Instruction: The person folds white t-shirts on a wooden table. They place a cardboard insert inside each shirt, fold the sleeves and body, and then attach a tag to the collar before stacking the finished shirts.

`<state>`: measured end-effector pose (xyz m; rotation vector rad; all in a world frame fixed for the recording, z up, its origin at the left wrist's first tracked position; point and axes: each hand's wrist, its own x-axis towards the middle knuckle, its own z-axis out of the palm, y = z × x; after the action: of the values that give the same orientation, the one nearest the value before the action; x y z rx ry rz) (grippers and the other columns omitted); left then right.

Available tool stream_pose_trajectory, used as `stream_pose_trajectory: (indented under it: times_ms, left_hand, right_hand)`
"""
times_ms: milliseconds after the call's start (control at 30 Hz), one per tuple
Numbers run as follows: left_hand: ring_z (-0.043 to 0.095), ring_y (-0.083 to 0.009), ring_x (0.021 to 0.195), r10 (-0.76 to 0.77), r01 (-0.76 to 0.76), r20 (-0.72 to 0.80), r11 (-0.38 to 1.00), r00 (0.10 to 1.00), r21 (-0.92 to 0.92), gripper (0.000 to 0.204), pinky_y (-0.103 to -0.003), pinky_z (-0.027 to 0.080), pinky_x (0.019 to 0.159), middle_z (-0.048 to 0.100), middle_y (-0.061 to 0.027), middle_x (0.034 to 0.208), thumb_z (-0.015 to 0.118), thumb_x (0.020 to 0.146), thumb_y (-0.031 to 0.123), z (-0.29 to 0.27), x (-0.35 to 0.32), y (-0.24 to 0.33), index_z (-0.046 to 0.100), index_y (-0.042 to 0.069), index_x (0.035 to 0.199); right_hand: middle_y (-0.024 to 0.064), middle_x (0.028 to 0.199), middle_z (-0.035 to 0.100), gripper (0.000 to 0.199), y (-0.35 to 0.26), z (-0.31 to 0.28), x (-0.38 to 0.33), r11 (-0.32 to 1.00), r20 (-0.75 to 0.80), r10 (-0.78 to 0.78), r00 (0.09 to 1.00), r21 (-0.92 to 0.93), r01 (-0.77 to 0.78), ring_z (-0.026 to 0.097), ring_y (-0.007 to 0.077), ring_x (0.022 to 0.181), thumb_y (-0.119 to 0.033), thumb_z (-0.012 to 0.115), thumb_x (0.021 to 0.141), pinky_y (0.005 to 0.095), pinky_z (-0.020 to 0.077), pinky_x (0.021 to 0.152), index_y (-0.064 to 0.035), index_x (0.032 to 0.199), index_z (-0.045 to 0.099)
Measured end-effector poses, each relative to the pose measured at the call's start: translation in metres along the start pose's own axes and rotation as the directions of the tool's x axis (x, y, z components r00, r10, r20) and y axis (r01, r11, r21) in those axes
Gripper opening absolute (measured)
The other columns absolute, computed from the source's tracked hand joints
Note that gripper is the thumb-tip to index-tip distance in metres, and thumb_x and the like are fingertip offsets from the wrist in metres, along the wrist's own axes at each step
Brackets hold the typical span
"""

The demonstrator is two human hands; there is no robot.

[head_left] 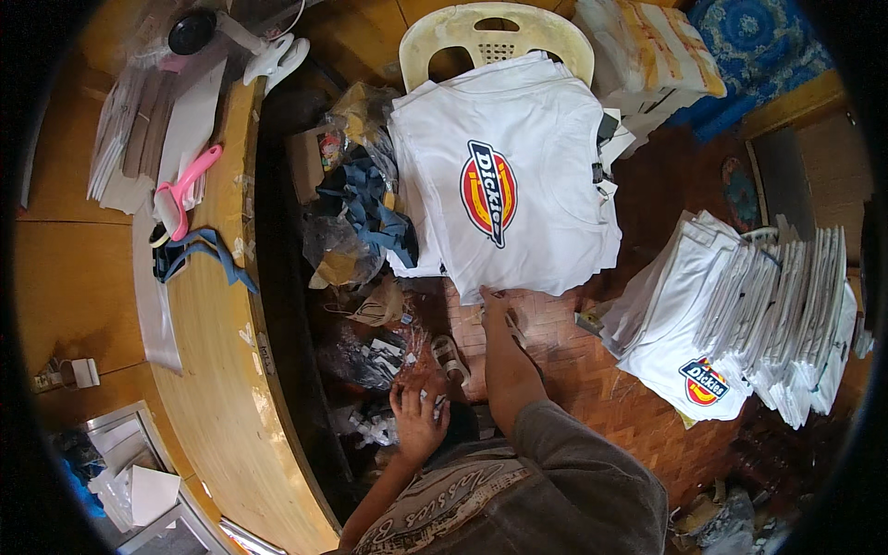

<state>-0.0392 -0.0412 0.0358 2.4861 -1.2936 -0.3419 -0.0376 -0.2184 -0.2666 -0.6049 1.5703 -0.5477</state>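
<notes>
Just the one view here, a fisheye head cam looking nearly straight down from above the person. Their forearms come in from the near edge, so it sits close over the hands. The shirt stack (504,185) on the chair (495,37) lies far centre, the desk (217,305) curves down the left, another shirt pile (758,314) sits right. Edges bend hard toward the dark rim.

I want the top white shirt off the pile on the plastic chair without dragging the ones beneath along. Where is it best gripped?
Grip the top shirt at its near hem, where the right hand already touches it, coming from the person's side. That edge overhangs the chair and lies free, so the top layer can probably be pinched alone and peeled back.
</notes>
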Motion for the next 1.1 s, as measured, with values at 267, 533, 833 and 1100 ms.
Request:
stream_pose_trajectory:
  times_ms: [267,533,833,1100]
  left_hand:
    - [0.042,-0.0327,0.104,0.051,-0.041,0.052,0.984,0.997,-0.172,0.041,-0.043,0.032,0.086,0.044,-0.0162,0.111,0.056,0.072,0.007,-0.022,0.0,-0.005,0.045,0.006,0.111]
    - [0.05,-0.0335,0.093,0.283,-0.496,-0.553,0.821,0.783,-0.282,0.025,-0.035,0.039,0.082,0.052,-0.0174,0.097,0.05,0.071,-0.009,-0.145,0.11,0.009,0.05,-0.001,0.095]
    - [0.058,-0.0138,0.08,0.267,-0.613,-0.58,0.054,0.77,-0.788,0.017,-0.023,0.045,0.072,0.06,-0.0087,0.085,0.06,0.073,-0.002,-0.234,0.144,0.111,0.05,-0.001,0.086]
    - [0.056,-0.0089,0.07,0.462,-0.562,-0.41,0.262,0.786,-0.784,0.009,-0.023,0.045,0.065,0.061,-0.0046,0.079,0.062,0.074,0.005,-0.188,0.126,0.112,0.058,0.0,0.081]
  right_hand:
    - [0.0093,0.098,0.053,0.041,-0.008,-0.053,0.008,0.992,0.099,-0.014,0.995,0.127,0.001,0.051,0.0197,0.083,-0.004,0.063,0.071,0.0304,0.0445,0.062,-0.0002,0.108,0.047]
    - [0.0116,0.079,0.062,0.019,-0.385,-0.019,-0.239,0.078,0.761,-0.649,0.007,0.058,0.995,0.059,0.021,0.071,-0.014,0.062,0.071,0.0287,0.0441,0.064,-0.0039,0.087,0.062]
    - [0.0131,0.066,0.059,0.018,-0.451,-0.102,-0.422,-0.45,0.804,-0.524,-0.281,0.019,0.893,0.057,0.0275,0.058,-0.024,0.061,0.072,0.0328,0.043,0.054,-0.0068,0.077,0.063]
    - [0.013,0.069,0.059,0.016,-0.434,-0.132,-0.423,-0.452,0.748,-0.63,-0.209,-0.135,0.882,0.056,0.0234,0.056,-0.016,0.063,0.07,0.0291,0.0433,0.055,-0.0025,0.078,0.061]
